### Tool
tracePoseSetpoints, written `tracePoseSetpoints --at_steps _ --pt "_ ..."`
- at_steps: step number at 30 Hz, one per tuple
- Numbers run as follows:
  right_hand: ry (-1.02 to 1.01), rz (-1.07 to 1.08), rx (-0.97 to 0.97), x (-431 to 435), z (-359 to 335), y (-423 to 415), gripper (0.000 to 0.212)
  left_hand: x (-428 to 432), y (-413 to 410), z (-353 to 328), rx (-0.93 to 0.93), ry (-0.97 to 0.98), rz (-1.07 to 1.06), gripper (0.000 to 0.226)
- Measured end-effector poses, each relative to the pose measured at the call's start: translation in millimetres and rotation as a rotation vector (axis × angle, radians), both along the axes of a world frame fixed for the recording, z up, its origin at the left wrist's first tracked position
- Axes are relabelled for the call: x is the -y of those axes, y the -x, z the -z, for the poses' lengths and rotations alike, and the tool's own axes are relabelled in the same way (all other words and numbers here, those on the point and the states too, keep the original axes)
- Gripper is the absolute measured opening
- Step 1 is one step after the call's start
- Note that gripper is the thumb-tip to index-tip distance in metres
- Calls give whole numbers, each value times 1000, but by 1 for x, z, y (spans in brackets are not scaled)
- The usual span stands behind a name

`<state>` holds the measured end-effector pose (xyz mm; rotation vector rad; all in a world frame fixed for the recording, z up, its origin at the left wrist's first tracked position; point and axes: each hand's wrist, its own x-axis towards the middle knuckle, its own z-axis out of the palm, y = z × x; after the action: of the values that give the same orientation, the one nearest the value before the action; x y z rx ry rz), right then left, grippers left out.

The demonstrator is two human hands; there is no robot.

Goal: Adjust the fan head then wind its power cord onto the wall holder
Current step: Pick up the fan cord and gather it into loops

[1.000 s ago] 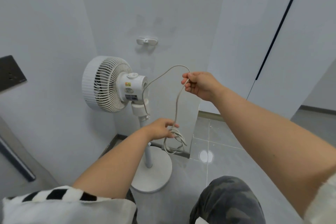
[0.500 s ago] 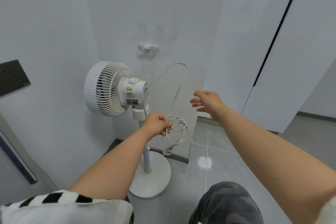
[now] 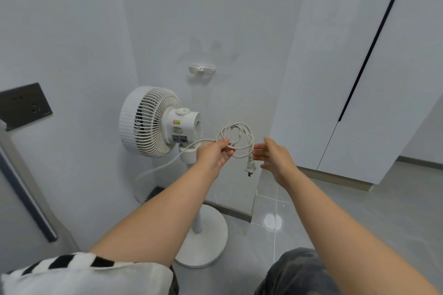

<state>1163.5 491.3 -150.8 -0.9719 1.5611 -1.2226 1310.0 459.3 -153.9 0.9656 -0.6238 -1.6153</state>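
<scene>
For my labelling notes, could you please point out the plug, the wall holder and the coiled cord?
plug [image 3: 250, 167]: head view, its white body.
wall holder [image 3: 201, 69]: head view, its centre hub.
coiled cord [image 3: 236, 124]: head view, loop's top strand.

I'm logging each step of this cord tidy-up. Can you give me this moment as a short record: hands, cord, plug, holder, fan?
left hand: pinches the coiled power cord in front of the fan
right hand: fingers straight, close beside the coil, gripping nothing
plug: hangs free below the coil, between the two hands
wall holder: on the wall above the fan, no cord on it
fan head: grille faces left, toward the side wall
step left: winding the cord onto the holder
</scene>
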Motion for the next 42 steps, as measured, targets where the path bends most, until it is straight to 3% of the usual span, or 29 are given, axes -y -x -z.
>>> tracePoseSetpoints --at_steps 7,15,19,28,33,39,42 --pt "-27 -18 32 -4 -3 -17 42 -6 5 2 18 35 -39 11" --pt "-5 23 77 -16 8 -14 18 -28 9 7 25 80 -29 8" --pt "-13 59 155 -22 17 -9 9 -42 15 13 -50 32 -64 16" --pt "-191 30 300 -38 34 -3 54 -58 31 15 -147 -6 -96 16" --pt "-74 82 401 -42 32 -2 33 -61 29 11 -109 52 -58 15" --pt "-9 117 394 -49 29 -5 38 -57 23 10 -32 75 -40 11" --pt "9 108 374 -51 28 -8 21 -57 22 9 23 90 -40 7"
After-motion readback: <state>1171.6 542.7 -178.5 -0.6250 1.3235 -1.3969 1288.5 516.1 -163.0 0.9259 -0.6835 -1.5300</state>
